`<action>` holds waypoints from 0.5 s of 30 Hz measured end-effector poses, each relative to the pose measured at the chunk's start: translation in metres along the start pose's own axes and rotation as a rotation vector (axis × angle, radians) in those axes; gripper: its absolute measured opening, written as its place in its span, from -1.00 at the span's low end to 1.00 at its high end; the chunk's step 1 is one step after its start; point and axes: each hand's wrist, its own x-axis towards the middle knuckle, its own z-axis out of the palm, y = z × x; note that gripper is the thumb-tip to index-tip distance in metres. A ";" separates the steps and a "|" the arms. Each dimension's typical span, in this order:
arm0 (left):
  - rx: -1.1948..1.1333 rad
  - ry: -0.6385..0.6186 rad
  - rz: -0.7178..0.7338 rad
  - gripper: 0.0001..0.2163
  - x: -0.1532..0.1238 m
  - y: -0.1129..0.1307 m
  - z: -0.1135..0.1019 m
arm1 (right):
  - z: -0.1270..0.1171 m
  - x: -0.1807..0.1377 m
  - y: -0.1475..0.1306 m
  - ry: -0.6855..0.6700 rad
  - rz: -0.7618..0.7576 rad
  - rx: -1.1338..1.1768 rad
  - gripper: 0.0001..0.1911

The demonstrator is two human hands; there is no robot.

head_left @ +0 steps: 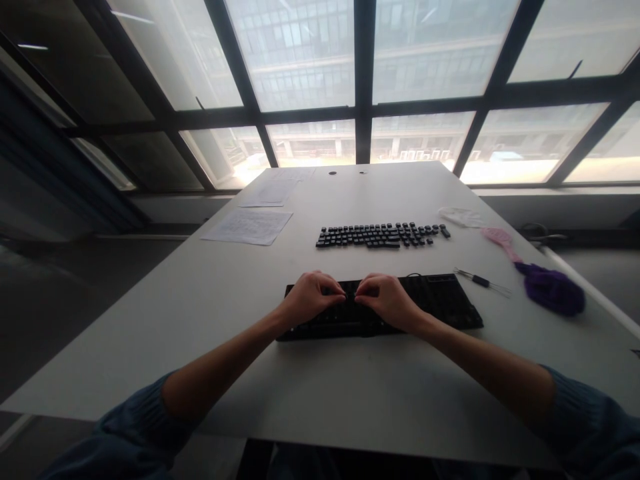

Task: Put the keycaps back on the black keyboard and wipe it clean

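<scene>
A black keyboard base [440, 303] lies on the white table [310, 400] in front of me. Both hands rest on its middle. My left hand [311, 297] and my right hand [384, 298] have their fingers curled and pinched together, fingertips almost meeting over one spot on the board. What they pinch is too small to make out. Beyond the board, several black keycaps [383, 235] are laid out in rows on the table.
A thin metal keycap puller [481, 281] lies right of the keyboard. A pink brush [500, 240] and a purple duster [553, 288] sit near the right edge, with a clear plastic bag [461, 215] behind. Paper sheets [249, 226] lie at the far left. Large windows stand beyond.
</scene>
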 end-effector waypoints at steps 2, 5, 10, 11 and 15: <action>-0.037 -0.019 -0.006 -0.97 -0.013 0.003 0.006 | 0.006 -0.008 -0.006 -0.038 0.013 0.007 -0.93; -0.042 -0.030 0.004 -0.96 -0.023 0.002 0.014 | 0.011 -0.013 -0.012 -0.083 0.011 -0.005 -0.89; -0.037 -0.041 0.006 -0.94 -0.026 -0.004 0.021 | 0.012 -0.018 -0.013 -0.099 -0.031 -0.036 -0.87; -0.042 -0.037 0.006 -0.94 -0.026 -0.005 0.021 | 0.012 -0.019 -0.012 -0.102 -0.041 -0.046 -0.88; -0.035 -0.021 0.010 -0.93 -0.028 -0.003 0.021 | 0.013 -0.022 -0.008 -0.119 -0.044 -0.087 -0.90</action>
